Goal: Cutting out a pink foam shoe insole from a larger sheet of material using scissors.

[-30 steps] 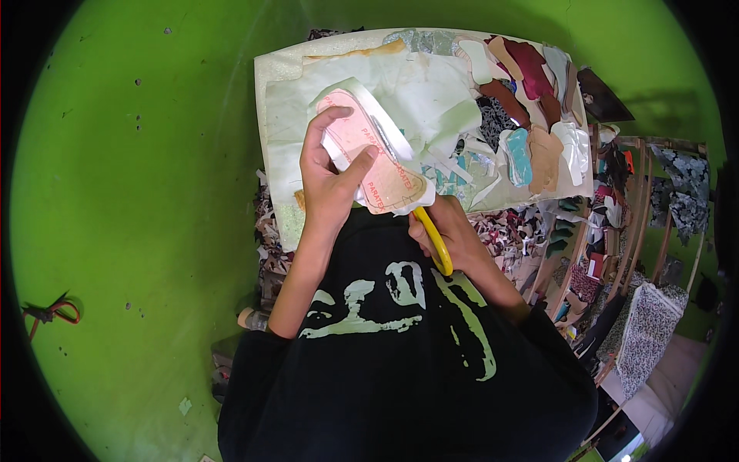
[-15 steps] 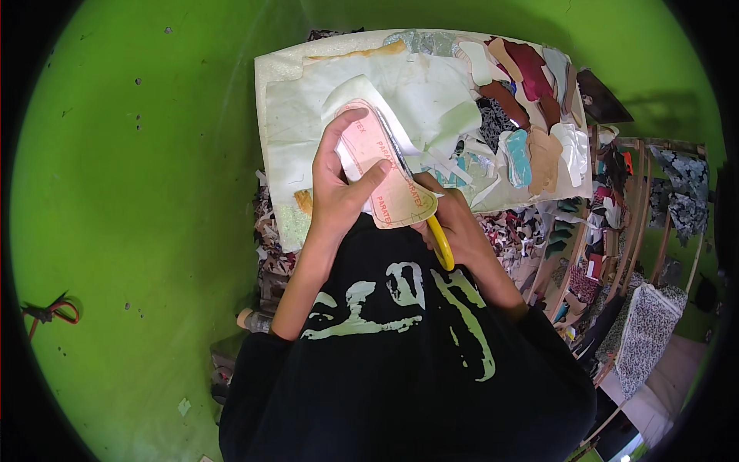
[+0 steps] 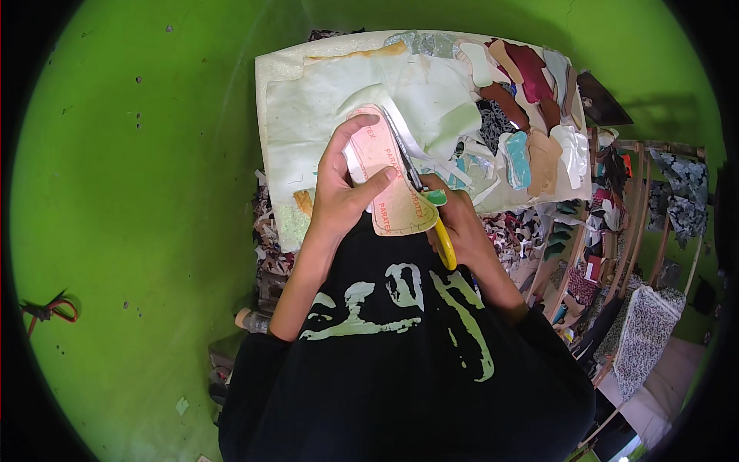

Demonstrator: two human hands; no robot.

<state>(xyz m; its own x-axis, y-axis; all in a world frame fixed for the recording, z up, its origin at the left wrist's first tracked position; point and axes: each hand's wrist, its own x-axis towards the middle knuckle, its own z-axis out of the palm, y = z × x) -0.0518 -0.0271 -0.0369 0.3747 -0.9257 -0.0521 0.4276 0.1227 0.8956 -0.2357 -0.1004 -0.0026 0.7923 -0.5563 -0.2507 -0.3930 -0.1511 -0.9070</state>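
A pinkish-beige insole-shaped piece (image 3: 379, 158) with red print is pinched in my left hand (image 3: 336, 185). The thumb presses on its face and the fingers wrap round its left edge. White sheet material (image 3: 410, 141) lies behind it, a strip of it curling off to the right. In my right hand (image 3: 466, 229) is a pair of scissors (image 3: 445, 245) with a yellow handle and a bit of green. The dark blades lie along the insole's right edge, against the white material. Part of the right-hand fingers is hidden behind the insole and handle.
Ahead stands a pale table (image 3: 279, 115) covered with a whitish sheet. Cut pieces (image 3: 544, 159) in brown, white, teal and maroon lie at its right, with scraps nearby. A wooden rack (image 3: 636, 200) with fabric stands at right. A bottle (image 3: 254, 319) lies at my left.
The insole has shifted slightly right and toward me. The scissors' green handle part now shows beside my right fingers, and the blades sit farther right with the insole's edge.
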